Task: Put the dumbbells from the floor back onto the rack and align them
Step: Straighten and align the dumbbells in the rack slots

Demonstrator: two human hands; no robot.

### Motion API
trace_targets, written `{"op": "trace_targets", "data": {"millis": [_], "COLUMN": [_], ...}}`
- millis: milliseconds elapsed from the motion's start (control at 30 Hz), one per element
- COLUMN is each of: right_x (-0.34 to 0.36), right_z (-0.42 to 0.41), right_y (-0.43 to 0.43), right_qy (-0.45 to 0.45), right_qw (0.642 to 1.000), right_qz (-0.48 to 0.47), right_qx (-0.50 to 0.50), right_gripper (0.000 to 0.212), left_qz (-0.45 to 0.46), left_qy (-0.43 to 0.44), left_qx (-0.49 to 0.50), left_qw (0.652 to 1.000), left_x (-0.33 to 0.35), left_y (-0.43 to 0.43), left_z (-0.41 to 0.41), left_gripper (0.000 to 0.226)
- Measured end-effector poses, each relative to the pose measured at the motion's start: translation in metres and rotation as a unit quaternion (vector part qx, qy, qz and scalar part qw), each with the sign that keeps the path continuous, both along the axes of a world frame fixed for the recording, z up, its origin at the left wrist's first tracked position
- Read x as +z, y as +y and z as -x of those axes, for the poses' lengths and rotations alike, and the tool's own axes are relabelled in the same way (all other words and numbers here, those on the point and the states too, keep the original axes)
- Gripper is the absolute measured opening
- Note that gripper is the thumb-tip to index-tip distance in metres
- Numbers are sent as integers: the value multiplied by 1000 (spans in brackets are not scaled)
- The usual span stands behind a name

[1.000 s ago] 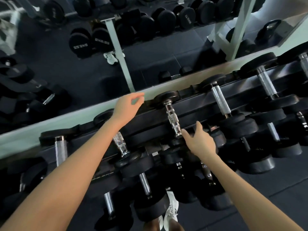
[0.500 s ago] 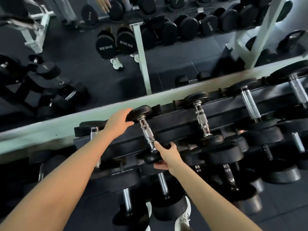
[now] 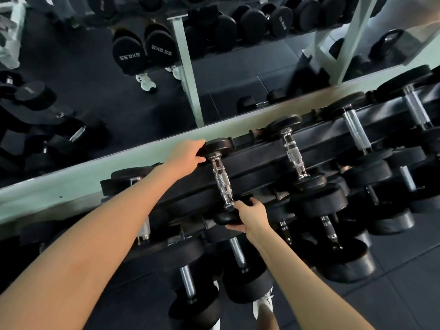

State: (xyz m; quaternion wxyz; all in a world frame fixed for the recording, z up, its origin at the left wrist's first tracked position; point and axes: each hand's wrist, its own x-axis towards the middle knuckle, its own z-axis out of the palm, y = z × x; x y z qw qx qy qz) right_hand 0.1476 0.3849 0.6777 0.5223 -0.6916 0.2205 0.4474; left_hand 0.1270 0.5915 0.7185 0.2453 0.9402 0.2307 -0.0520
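Note:
A small black dumbbell (image 3: 221,179) with a chrome knurled handle lies across the top tier of the black rack (image 3: 316,136). My left hand (image 3: 185,157) grips its far head beside the mirror. My right hand (image 3: 250,216) grips its near head at the rack's front edge. A matching small dumbbell (image 3: 291,153) rests to the right on the same tier. Larger dumbbells (image 3: 357,132) follow further right, and another dumbbell (image 3: 133,179) lies to the left under my left forearm.
Bigger dumbbells (image 3: 238,263) fill the lower tiers below my hands. A wall mirror (image 3: 214,79) behind the rack reflects another rack and the dark rubber floor (image 3: 409,282). My white shoe (image 3: 262,306) shows below the rack.
Both hands shifted from a dumbbell further right to this one and closed on its two heads. The camera has moved closer and to the left.

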Motion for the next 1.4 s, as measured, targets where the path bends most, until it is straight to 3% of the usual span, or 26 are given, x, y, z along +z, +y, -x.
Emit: {"op": "trace_targets", "data": {"millis": [667, 767, 833, 900, 967, 1000, 1033, 1100, 1167, 1233, 1300, 1400], "right_x": [0, 6, 16, 23, 39, 45, 49, 43, 25, 6, -6, -5], "right_z": [2, -1, 1, 7, 23, 35, 48, 79, 110, 135, 153, 163], "right_y": [4, 2, -3, -12, -13, -8, -1, 20, 44, 68, 87, 105], "right_qy": [-10, -13, -103, -276, -426, -467, -470, -378, -207, -9, 150, 197], "right_qw": [999, 996, 957, 846, 758, 745, 754, 817, 893, 946, 965, 973], "right_qz": [33, 54, 147, 286, 331, 312, 276, 181, 81, 30, -35, -89], "right_qx": [27, 72, 226, 356, 367, 360, 366, 396, 390, 324, 214, 78], "right_gripper": [76, 82, 89, 86, 70, 61, 52, 42, 39, 43, 50, 19], "left_qz": [-2, 9, 14, -19, -67, -77, -78, -59, -16, 20, 27, 22], "left_qy": [-14, 17, 25, 0, -7, 3, 16, 37, 38, 26, 17, 9], "left_qx": [-2, -10, 9, 47, 83, 102, 119, 139, 149, 162, 166, 149], "left_qw": [1000, 1000, 1000, 999, 994, 992, 990, 988, 988, 986, 986, 989], "left_x": [-8, -1, 10, 23, 31, 33, 34, 30, 23, 14, 6, -1], "left_y": [5, 6, 12, 23, 38, 46, 52, 63, 69, 75, 83, 91], "left_z": [13, 16, 27, 51, 85, 103, 121, 150, 169, 179, 182, 181], "left_gripper": [24, 41, 59, 54, 44, 42, 41, 42, 46, 52, 48, 35]}}
